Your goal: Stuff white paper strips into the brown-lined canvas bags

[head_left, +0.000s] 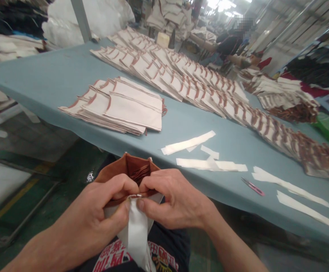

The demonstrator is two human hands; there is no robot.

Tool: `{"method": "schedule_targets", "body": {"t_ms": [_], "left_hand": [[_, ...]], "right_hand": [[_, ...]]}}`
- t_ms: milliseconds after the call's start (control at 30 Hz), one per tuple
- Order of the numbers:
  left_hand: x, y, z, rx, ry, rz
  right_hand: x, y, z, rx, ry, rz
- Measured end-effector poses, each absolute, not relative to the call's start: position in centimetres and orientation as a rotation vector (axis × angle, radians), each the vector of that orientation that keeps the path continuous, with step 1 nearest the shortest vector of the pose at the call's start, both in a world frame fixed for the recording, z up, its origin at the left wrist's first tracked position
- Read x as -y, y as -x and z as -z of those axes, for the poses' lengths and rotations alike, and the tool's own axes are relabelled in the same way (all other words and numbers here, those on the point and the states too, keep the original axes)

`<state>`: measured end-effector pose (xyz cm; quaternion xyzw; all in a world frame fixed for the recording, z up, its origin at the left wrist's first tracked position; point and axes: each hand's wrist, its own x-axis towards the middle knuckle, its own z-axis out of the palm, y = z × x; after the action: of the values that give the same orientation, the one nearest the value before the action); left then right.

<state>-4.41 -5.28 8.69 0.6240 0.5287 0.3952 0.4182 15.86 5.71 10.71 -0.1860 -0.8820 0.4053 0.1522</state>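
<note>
My left hand (107, 204) and my right hand (170, 196) meet over my lap, thumbs and fingertips pinched on the rim of a fabric bag (113, 170). The bag has a brown lining and a cream outside, and its mouth faces up. Between my thumbs a white strip (137, 230) hangs down from the rim over the front. Brown cord-like pieces (140, 172) lie inside the bag's mouth. My fingers cover the spot where strip and rim meet.
A blue-green table (53, 75) spans the view. On it lie a stack of cream fabric pieces (136, 107), long overlapping rows of brown-edged pieces (187, 85), loose white strips (210, 164) and pink-handled thread snips (253, 186). A person (228, 45) is at the back.
</note>
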Motion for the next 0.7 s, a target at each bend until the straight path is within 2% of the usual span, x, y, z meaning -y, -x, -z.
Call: {"method": "schedule_targets", "body": {"t_ms": [233, 567, 700], "left_hand": [[5.2, 4.8, -8.1, -1.354, -1.956, -1.197], [5.4, 5.0, -6.1, -1.257, -2.375, -1.389], [5.0, 4.6, -5.3, -1.314, -2.450, -1.483]], "right_hand": [[-4.4, -15.1, -10.1, 2.308, 0.654, -1.314], [-3.4, -14.8, -8.4, 1.747, 0.839, -2.169], [-3.3, -14.1, -7.6, 1.611, 0.868, -2.205]]}}
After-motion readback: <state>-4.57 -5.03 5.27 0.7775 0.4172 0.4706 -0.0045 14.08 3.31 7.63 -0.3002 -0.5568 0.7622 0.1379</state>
